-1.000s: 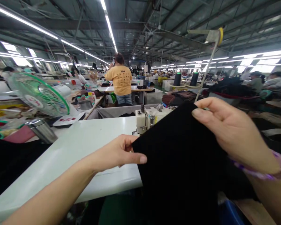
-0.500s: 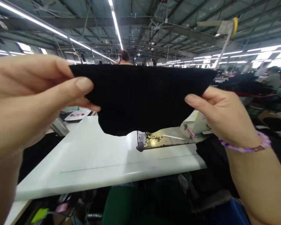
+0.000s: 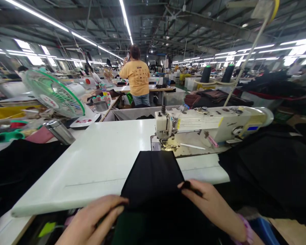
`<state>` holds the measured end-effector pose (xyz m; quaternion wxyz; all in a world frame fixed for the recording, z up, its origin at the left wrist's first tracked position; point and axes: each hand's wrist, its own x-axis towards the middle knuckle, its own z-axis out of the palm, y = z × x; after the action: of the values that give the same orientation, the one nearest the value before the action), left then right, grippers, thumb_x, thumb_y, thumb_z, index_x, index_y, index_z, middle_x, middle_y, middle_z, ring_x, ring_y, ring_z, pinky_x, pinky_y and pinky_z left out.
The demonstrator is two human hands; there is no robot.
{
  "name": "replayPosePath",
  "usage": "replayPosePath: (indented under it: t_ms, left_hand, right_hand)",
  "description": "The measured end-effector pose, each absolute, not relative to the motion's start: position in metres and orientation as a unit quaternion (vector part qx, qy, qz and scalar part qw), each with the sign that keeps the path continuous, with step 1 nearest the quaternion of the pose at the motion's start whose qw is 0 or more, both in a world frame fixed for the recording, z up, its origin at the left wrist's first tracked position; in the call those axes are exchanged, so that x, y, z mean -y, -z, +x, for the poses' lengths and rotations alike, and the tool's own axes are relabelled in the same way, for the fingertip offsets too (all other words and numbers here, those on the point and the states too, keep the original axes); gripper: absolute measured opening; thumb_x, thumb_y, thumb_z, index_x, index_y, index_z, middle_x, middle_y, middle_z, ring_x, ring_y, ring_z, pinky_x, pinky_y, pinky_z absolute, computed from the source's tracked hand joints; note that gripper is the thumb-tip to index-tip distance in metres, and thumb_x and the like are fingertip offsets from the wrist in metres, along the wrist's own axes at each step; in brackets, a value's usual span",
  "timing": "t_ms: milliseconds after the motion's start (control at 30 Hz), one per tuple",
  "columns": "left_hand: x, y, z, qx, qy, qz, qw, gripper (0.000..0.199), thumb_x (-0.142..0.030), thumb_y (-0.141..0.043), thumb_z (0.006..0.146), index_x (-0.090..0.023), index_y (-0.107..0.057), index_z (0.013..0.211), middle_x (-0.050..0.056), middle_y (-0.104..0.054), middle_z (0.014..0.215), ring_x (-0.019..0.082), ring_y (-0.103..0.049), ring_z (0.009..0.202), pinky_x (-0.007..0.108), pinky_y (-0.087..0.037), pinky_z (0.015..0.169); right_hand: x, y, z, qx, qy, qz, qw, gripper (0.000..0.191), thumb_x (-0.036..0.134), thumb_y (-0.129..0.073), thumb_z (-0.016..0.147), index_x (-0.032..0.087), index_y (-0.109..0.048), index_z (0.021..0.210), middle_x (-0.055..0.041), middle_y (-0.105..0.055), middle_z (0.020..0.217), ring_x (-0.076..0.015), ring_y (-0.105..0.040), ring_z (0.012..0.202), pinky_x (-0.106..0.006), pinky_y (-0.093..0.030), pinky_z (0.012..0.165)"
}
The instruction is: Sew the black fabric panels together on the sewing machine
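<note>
A piece of black fabric lies over the front edge of the white table, its far end just short of the sewing machine's needle area. My left hand pinches the fabric's left edge between thumb and fingers. On the other side, my right hand pinches the right edge, with a bit of cloth bunched at the fingertips. The white sewing machine stands just beyond the fabric, to the right. The lower part of the fabric hangs down and blends into the dark below the table.
A steel flask and a green-rimmed fan are at the left. More black cloth is piled at the right. A white stick rests on the machine bed. A person in a yellow shirt stands beyond the table.
Both hands have come down from in front of the camera, bringing black fabric onto the table's front edge. The machine, fan and person are now uncovered.
</note>
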<state>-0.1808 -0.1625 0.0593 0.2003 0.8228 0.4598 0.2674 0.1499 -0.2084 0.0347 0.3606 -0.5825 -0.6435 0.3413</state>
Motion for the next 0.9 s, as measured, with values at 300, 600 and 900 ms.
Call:
replayPosePath:
  t_ms: [300,600,900]
  left_hand:
    - [0.002,-0.022,-0.103,-0.568,-0.164,0.792,0.150,0.014,-0.028,-0.055,0.081,-0.021,-0.053,0.069,0.008,-0.061,0.084,0.024,-0.059,0.080,0.035,-0.045,0.079]
    - [-0.004,-0.015,-0.091,-0.549,-0.255,0.762,0.228,0.012,-0.014,-0.057,0.071,-0.023,-0.050,0.070,0.004,-0.059,0.075,0.025,-0.059,0.081,0.035,-0.046,0.079]
    - [0.064,-0.032,-0.103,-0.459,-0.533,0.482,0.523,0.018,-0.025,-0.078,0.064,-0.020,-0.067,0.077,0.005,-0.067,0.122,0.019,-0.065,0.102,0.027,-0.047,0.088]
  right_hand:
    - [0.089,0.023,0.137,0.557,-0.136,-0.708,0.413,0.007,0.023,-0.059,0.078,0.022,-0.056,0.072,-0.0101,-0.062,0.094,-0.0280,-0.056,0.096,-0.040,-0.044,0.090]
    - [0.073,0.027,0.141,0.515,-0.176,-0.699,0.464,0.018,0.022,-0.066,0.067,0.024,-0.050,0.059,-0.0035,-0.057,0.074,-0.0244,-0.053,0.082,-0.040,-0.044,0.089]
    - [0.103,0.021,0.137,0.418,-0.379,-0.574,0.594,0.034,0.044,-0.071,0.074,0.015,-0.068,0.093,-0.0062,-0.072,0.087,-0.0232,-0.066,0.085,-0.035,-0.052,0.079]
